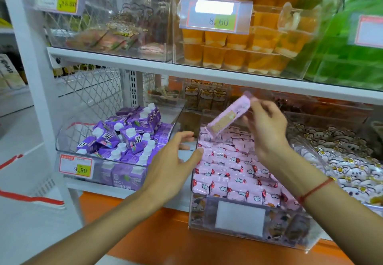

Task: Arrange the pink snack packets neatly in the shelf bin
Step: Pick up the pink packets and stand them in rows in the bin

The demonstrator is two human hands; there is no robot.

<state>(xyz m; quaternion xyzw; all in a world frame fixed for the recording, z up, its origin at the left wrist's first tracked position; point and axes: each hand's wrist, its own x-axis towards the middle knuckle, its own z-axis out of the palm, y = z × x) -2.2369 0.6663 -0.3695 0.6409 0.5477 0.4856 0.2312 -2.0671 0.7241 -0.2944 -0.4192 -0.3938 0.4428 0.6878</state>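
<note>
The right hand (267, 128) pinches one pink packet (228, 115) by its top end, lifted above the clear bin (306, 242) full of pink packets (232, 171). The left hand (172, 161) is spread flat beside the bin, holding nothing. The packet could slip, since only its end is held. It slants, long way running up-right to down-left.

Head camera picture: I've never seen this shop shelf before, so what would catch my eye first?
Probably the right hand at centre, pinching a pink packet tilted above the clear bin packed with pink snack packets. The open left hand hovers at that bin's left edge. Next come the purple cartons heaped in the bin to the left and the orange jelly cups on the shelf above.
</note>
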